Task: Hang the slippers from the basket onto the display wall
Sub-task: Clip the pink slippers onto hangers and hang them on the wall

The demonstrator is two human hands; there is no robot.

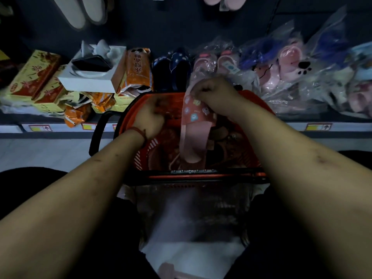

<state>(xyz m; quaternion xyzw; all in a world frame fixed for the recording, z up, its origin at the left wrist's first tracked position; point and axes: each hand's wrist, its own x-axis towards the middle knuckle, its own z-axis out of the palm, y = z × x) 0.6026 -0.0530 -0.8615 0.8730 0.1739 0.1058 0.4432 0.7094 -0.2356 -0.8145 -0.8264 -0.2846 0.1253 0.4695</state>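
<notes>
Currently: retrieval step. Pink slipper (194, 127), pinched at its upper end by right hand (216, 93), hangs partly inside red basket (138, 158). Left hand (150, 117) curled in basket, blurred; hold cannot be told. Next, likely: lift clear, raise to display wall (161, 27).

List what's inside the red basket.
A pink slipper, gripped by the right hand, and the left hand. Beneath, dark shapes are partly covered and too dim to identify.

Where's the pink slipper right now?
Centre of the head view: the pink slipper hangs from the right hand over the red basket, just right of the left hand.
</notes>
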